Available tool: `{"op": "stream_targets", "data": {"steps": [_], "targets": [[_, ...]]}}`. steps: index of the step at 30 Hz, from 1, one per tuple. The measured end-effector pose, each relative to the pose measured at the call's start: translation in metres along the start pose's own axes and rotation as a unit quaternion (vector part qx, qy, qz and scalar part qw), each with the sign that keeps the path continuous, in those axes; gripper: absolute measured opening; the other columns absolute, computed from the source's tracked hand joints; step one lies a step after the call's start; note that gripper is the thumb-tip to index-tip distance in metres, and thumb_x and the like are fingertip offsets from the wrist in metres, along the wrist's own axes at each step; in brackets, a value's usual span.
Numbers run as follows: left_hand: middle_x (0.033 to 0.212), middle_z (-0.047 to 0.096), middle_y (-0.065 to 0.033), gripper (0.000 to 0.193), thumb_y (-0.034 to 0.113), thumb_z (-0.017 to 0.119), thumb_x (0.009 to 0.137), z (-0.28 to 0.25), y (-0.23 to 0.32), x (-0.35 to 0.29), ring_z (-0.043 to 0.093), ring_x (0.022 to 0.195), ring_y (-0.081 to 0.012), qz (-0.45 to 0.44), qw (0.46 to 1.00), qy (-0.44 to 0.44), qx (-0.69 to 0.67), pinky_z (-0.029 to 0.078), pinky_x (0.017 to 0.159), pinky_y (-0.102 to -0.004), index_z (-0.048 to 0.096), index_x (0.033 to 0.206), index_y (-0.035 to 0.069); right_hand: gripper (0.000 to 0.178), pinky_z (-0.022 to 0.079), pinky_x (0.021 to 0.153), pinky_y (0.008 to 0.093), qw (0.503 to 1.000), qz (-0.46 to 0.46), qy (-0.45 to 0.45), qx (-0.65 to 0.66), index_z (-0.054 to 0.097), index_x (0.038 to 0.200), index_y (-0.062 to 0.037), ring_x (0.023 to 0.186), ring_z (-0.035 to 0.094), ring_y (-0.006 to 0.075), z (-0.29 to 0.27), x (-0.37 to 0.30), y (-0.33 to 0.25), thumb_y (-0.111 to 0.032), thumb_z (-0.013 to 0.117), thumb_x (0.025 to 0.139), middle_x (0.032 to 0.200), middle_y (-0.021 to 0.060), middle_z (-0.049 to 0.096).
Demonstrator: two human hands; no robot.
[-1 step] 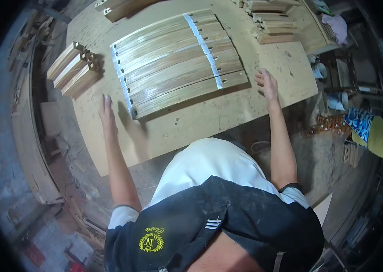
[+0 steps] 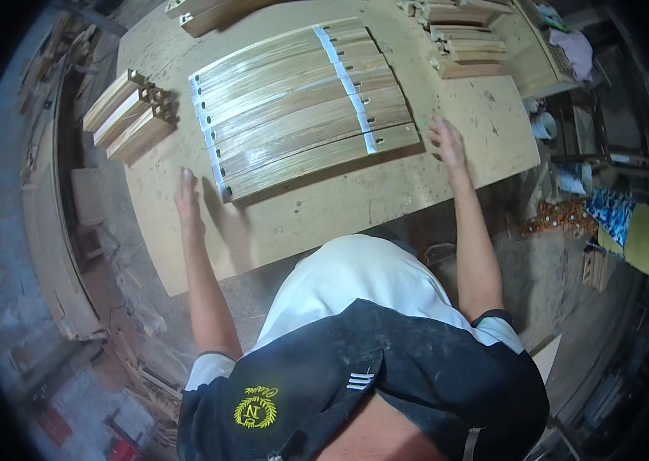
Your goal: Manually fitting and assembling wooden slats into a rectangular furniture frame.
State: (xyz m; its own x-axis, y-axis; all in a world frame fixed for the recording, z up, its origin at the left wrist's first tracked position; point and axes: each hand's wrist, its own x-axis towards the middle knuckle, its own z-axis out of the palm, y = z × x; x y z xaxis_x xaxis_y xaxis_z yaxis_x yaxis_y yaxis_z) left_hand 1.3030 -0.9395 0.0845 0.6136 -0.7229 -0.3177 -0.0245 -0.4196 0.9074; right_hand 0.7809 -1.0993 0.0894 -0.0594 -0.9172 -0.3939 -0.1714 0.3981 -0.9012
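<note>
A row of several pale wooden slats (image 2: 294, 107) lies side by side on a plywood tabletop (image 2: 286, 223). Whitish strips (image 2: 344, 77) cross the slats near both ends, and small dark slots show along those ends. My left hand (image 2: 187, 201) hovers off the row's near left corner, fingers stretched out and nothing in them. Off the near right corner is my right hand (image 2: 447, 144), also holding nothing, its fingers loosely bent and apart. Neither hand appears to touch the slats.
Stacked wooden pieces with notched ends (image 2: 129, 115) stand at the tabletop's left edge. More stacked wood (image 2: 469, 50) sits at the far right, and another wooden piece (image 2: 217, 15) lies at the far edge. White buckets (image 2: 572, 178) stand beyond the right side.
My left hand has shifted slightly nearer and to the right, towards the slats. My right hand has moved a little left. The slats look unmoved on the tabletop.
</note>
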Motion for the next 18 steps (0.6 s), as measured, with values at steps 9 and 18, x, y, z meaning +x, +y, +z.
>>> {"op": "stream_targets", "data": {"steps": [9,18], "targets": [[0.127,0.06,-0.01,0.054,0.043,0.048,0.103,0.048,-0.039,-0.091,0.054,0.117,-0.0174,-0.027,0.991,0.019,-0.129,0.04,0.101,-0.0335,0.054,0.135,0.0,0.074,0.042,0.105,0.0423,0.941,-0.119,-0.126,-0.29,0.054,0.131,0.0081,0.124,0.055,0.0409,-0.001,-0.007,-0.01,-0.057,0.05,0.096,0.128,0.0315,0.058],[0.107,0.069,-0.0101,0.047,0.039,0.057,0.101,0.068,-0.07,-0.179,0.065,0.098,-0.0167,-0.029,0.97,0.208,-0.121,0.052,0.085,-0.0294,0.067,0.112,-0.006,0.06,0.049,0.084,0.0404,0.929,-0.118,-0.176,-0.303,0.064,0.116,0.0023,0.093,0.063,0.0348,-0.056,-0.063,0.012,-0.053,0.055,0.095,0.101,0.0234,0.064]]}}
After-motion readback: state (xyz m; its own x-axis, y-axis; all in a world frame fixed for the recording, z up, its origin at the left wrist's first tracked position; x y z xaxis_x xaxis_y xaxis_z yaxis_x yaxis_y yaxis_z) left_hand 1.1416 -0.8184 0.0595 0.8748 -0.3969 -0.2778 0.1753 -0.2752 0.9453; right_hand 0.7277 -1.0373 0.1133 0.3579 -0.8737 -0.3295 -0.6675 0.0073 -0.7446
